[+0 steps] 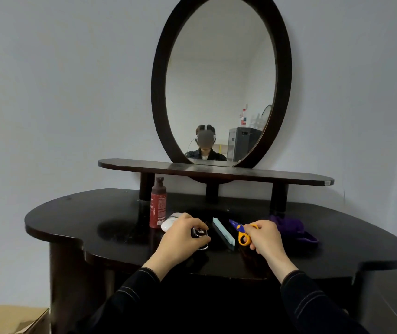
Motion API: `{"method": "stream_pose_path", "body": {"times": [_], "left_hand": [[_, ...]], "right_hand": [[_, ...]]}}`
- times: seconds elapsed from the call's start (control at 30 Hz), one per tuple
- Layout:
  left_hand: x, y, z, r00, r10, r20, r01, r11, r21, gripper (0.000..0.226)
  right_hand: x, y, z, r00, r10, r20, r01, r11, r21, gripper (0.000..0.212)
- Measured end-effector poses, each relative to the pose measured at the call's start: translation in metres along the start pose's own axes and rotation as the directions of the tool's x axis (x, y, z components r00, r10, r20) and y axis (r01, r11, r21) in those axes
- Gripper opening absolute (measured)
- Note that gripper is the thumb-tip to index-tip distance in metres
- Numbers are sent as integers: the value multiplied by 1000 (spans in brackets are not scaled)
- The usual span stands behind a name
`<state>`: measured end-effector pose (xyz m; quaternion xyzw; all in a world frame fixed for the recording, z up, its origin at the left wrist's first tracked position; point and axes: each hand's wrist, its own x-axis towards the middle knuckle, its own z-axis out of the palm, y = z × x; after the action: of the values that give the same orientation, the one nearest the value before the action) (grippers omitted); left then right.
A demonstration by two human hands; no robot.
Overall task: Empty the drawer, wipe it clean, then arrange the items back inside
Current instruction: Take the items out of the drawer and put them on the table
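Both hands hold small things over the dark dressing table (77, 220).

We see the left hand (180, 241) with its fingers curled round a small black and silver thing (200, 233), low over the table top. The right hand (266, 239) pinches the orange handles of the scissors (240, 229), whose blue blades point away towards the wall. Between the two hands a long teal and black box (224, 233) lies on the table. Behind the left hand stands a red bottle (158, 206), upright, with a white round thing (168, 224) just beside it. A purple cloth (291, 227) lies crumpled to the right of the right hand. Above the table a narrow shelf (289, 177) carries an oval mirror (221, 80). A cardboard box (7, 317) sits at the lower left.
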<state>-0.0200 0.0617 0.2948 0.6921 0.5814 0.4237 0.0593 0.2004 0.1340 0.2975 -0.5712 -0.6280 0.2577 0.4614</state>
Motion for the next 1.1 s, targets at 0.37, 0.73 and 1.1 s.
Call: {"method": "stream_pose_path", "body": {"times": [0.37,0.73,1.1], "left_hand": [[5,-5,1,990,-65,-122,70,997,36,26],[-39,-1,-12,942,-174,-288,49,917,-396,15],[-157,-35,40,829,477,-292,-334,841,426,41]], "right_hand": [[-15,-10,23,849,-310,429,523,619,-587,56],[-54,-7,7,883,-440,163,455,720,-524,26],[-141,95,20,570,-812,-124,644,536,-546,48]]}}
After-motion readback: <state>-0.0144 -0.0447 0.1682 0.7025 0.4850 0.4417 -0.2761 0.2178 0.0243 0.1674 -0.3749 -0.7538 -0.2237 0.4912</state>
